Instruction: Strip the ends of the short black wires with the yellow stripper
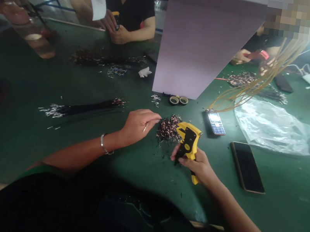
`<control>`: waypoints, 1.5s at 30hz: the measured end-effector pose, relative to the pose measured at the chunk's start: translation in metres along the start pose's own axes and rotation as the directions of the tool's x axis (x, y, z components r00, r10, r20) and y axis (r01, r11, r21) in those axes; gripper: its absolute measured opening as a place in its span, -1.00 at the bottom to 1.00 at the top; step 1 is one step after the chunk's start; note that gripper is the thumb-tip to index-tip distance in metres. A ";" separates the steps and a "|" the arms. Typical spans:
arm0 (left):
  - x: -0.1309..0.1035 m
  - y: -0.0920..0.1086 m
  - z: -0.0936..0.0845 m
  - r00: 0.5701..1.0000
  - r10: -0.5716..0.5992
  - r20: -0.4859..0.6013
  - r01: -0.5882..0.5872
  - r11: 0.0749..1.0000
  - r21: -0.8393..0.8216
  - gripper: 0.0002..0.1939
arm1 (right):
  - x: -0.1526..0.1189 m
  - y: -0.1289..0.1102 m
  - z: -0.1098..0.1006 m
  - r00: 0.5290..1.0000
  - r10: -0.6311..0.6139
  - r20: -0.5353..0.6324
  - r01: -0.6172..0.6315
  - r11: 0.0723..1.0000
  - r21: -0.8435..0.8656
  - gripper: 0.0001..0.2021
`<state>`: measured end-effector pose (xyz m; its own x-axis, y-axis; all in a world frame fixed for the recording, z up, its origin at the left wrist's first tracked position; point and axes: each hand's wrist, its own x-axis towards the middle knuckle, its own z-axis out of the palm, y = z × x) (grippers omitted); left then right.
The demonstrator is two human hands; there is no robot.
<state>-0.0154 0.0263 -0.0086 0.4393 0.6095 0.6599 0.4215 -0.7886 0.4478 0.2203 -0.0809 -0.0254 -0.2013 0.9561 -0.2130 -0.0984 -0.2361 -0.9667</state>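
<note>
My right hand (194,163) is wrapped round a yellow and black wire stripper (189,139), its jaws pointing up and left. Just left of the jaws lies a heap of short cut wire ends (168,128), copper and black. At the heap's left edge is my left hand (140,126), fingers pressed together round a small wire piece with a pale tip showing below them. A bundle of black wires (85,109) lies to the left, with silvery tips at its left end and copper tips at its right.
Behind the heap are two tape rolls (178,100) and an upright pale panel (195,44). A keypad phone (215,123), a smartphone (247,167) and a plastic bag (273,127) lie right. Hanging yellowish wires (254,82) reach the table. Other people's hands work across the table.
</note>
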 end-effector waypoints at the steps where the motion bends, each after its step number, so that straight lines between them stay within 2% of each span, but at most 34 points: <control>1: -0.001 0.001 0.000 0.999 0.048 -0.017 -0.047 0.998 0.030 -0.84 | -0.002 -0.002 0.001 1.000 0.005 0.020 -0.005 1.000 0.020 -0.75; 4: -0.003 0.003 0.002 0.990 0.139 -0.035 -0.137 0.988 0.073 -0.86 | -0.006 -0.005 0.007 0.994 -0.016 0.107 0.009 0.997 0.072 -0.79; 7: -0.004 0.006 0.003 0.985 0.169 -0.024 -0.167 0.984 0.064 -0.87 | -0.005 -0.007 0.011 0.984 -0.025 0.174 0.009 0.996 0.092 -0.81; 13: -0.005 0.011 0.005 0.976 0.213 -0.044 -0.212 0.977 0.029 -0.89 | -0.002 -0.003 0.014 0.976 -0.035 0.215 0.010 0.993 0.115 -0.80; 22: -0.006 0.013 0.003 0.985 0.172 0.007 -0.173 0.985 0.030 -0.86 | -0.005 -0.002 0.019 0.979 0.010 0.202 -0.028 0.996 0.089 -0.76; 26: -0.007 0.013 0.003 0.985 0.171 0.014 -0.171 0.985 0.016 -0.86 | -0.004 0.001 0.020 0.987 0.026 0.159 -0.043 0.993 0.110 -0.71; 32: -0.008 0.012 0.004 0.985 0.171 0.030 -0.171 0.985 -0.002 -0.84 | -0.004 0.002 0.020 0.987 0.014 0.157 -0.033 0.992 0.122 -0.74; 38: -0.008 0.010 0.006 0.980 0.201 0.004 -0.201 0.979 -0.027 -0.86 | -0.005 0.002 0.022 0.990 0.022 0.136 -0.043 0.987 0.152 -0.71; 45: -0.010 0.009 0.009 0.981 0.191 0.023 -0.191 0.981 -0.022 -0.85 | -0.005 0.003 0.025 0.994 0.017 0.103 -0.026 0.996 0.081 -0.69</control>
<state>-0.0092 0.0141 -0.0163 0.5302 0.4491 0.7192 0.3123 -0.8920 0.3267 0.1967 -0.0911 -0.0232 -0.3027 0.9288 -0.2139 -0.1721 -0.2740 -0.9462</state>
